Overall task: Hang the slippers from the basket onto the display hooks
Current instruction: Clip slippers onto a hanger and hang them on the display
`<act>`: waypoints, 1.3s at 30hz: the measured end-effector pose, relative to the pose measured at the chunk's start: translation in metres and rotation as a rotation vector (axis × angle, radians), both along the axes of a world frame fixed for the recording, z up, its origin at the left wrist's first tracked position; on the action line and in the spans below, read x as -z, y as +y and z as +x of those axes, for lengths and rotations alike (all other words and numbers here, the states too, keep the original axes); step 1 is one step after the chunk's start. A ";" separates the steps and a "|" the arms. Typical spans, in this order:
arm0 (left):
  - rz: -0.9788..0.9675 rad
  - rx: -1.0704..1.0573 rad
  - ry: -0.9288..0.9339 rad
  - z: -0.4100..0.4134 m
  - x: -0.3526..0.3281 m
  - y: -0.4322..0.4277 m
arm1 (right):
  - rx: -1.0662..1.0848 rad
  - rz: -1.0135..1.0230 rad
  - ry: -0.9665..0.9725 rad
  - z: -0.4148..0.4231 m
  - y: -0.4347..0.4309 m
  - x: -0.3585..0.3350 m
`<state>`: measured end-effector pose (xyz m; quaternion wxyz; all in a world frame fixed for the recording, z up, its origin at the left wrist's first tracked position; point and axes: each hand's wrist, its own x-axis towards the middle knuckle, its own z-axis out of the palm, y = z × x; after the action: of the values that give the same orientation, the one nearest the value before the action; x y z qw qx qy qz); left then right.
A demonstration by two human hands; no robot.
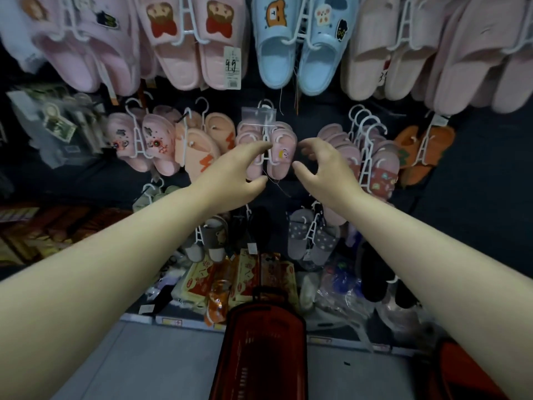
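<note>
1. Your left hand (239,171), centre of the frame, reaches the pink slipper pair (281,157). Its fingers lie over the pair's left slipper and the thumb sits below. Whether they pinch it or only touch it cannot be told.
2. Your right hand (327,166), just right of the pair, is spread with loosely bent fingers and holds nothing. It probably stands ready to steady the pair from the other side.
3. The pair is clipped on a white hanger (266,140), toes down, so both slippers show their fronts to the aisle. The hanger's top passes behind a clear pouch (258,115), and the display hook itself is hidden there.
4. The pair hangs in the middle row, between orange-marked slippers (199,157) on its left and a crowded bunch of hangers (366,131) on its right. Like is grouped with like.
5. The red basket (259,336) stands on the floor at bottom centre, directly below your arms, within easy reach. Its contents cannot be made out.
6. Judged from this, the pair seems seated on its hook, or nearly so.
</note>
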<state>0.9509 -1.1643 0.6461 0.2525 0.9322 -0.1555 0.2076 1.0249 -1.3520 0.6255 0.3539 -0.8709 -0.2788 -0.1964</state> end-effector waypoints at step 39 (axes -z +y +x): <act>0.431 -0.032 -0.287 -0.063 -0.162 0.373 | 0.022 -0.257 -0.328 -0.078 0.357 -0.162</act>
<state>0.8882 -0.7912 0.8078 0.0202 0.9278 -0.2156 0.3038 0.9464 -0.9949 0.7877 0.1876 -0.8683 -0.3460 -0.3020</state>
